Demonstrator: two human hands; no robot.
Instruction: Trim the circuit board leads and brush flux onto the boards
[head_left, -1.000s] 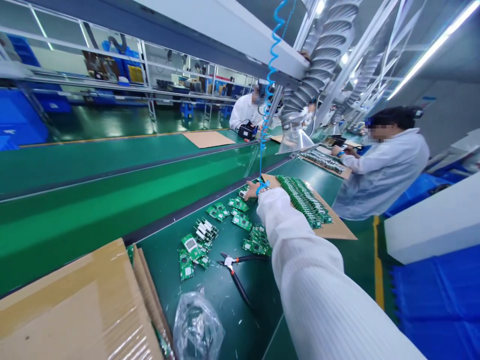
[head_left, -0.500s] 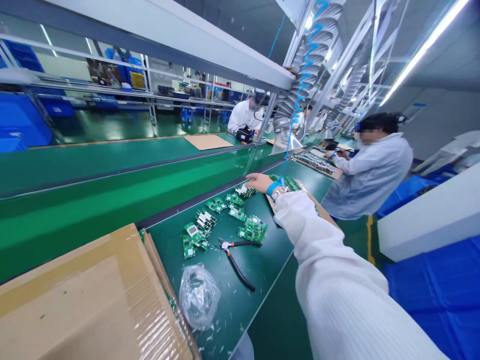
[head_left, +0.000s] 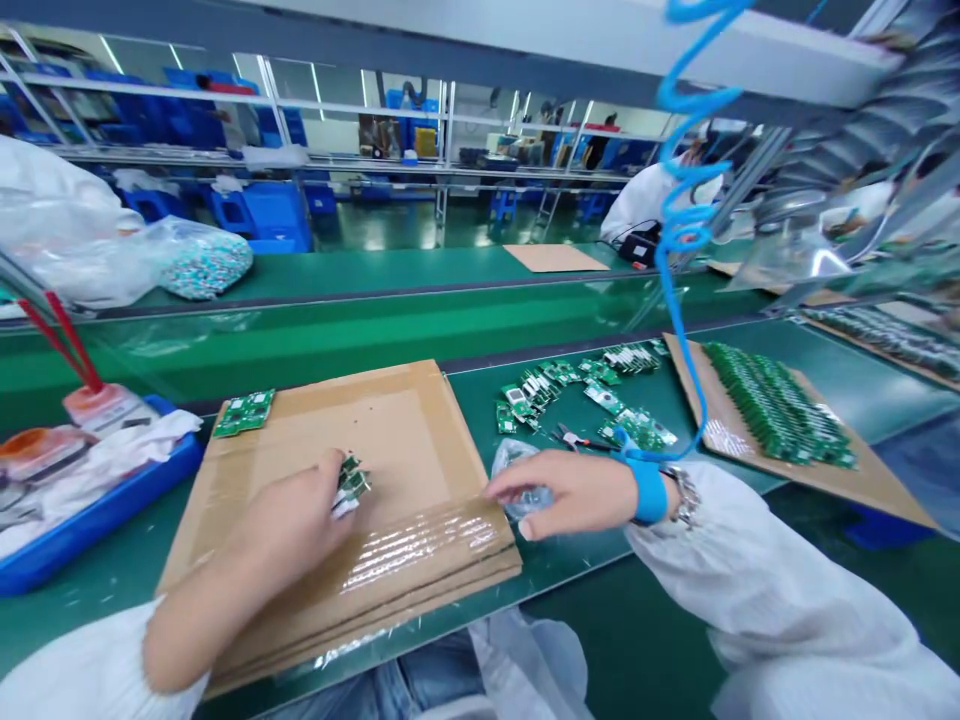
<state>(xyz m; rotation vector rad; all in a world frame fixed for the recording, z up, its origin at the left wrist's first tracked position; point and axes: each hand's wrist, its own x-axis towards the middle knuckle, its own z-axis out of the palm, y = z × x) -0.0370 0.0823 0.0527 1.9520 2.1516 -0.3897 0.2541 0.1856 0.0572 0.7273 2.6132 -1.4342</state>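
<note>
My left hand (head_left: 289,515), fingers closed, grips a small bunch of green circuit boards (head_left: 352,485) above the stacked cardboard sheets (head_left: 397,420). A green board panel (head_left: 245,413) lies on the cardboard's far left corner. At the cardboard's right edge is my right hand (head_left: 574,490), fingers stretched out and thumb apart, nothing seen in it. It partly covers a clear plastic bag (head_left: 514,455) and wears a blue wrist strap (head_left: 647,488). Behind it are black-handled cutters (head_left: 577,438) and loose circuit boards (head_left: 600,395) on the green bench.
A blue tray (head_left: 97,515) with white cloth and containers is at left. Rows of boards (head_left: 780,400) stand on cardboard at right. A coiled blue cord (head_left: 679,290) hangs down to my wrist strap. Another person (head_left: 652,200) sits across the bench.
The view has swung left and down. My right hand has come back from the far loose boards to the cardboard's edge. My left hand has come into view with boards in it.
</note>
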